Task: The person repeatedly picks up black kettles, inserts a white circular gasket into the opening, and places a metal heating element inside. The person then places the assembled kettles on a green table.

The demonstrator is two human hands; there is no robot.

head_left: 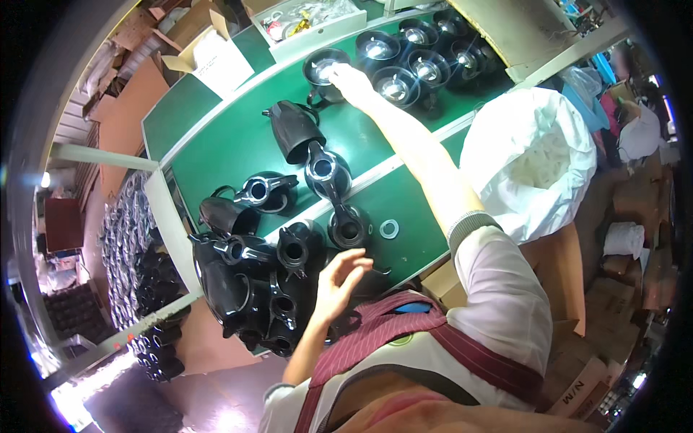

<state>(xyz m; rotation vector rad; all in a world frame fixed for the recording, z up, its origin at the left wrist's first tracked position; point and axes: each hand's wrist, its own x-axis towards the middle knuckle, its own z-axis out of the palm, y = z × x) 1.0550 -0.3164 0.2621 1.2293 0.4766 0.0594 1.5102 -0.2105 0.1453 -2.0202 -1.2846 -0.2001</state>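
Note:
My right arm stretches across the green table, and my right hand (pixel 349 81) is closed at the rim of an open black jug (pixel 317 84) with a shiny inside. My left hand (pixel 338 286) is low at the table's near side, fingers apart and holding nothing. Just beyond its fingertips stands a black jug with a round neck (pixel 349 229). Another black spouted jug (pixel 325 173) stands behind that one. A dark jug lying on its side (pixel 294 131) is between it and my right hand. A pale ring (pixel 389 229) lies flat on the green surface.
Several open black jugs (pixel 395 88) crowd the far right. More spouted jugs (pixel 238 250) cluster at the near left. A white bag of pale pieces (pixel 480 162) stands at the right edge. A drawer tray (pixel 317 37) and a white carton (pixel 225 71) are at the back.

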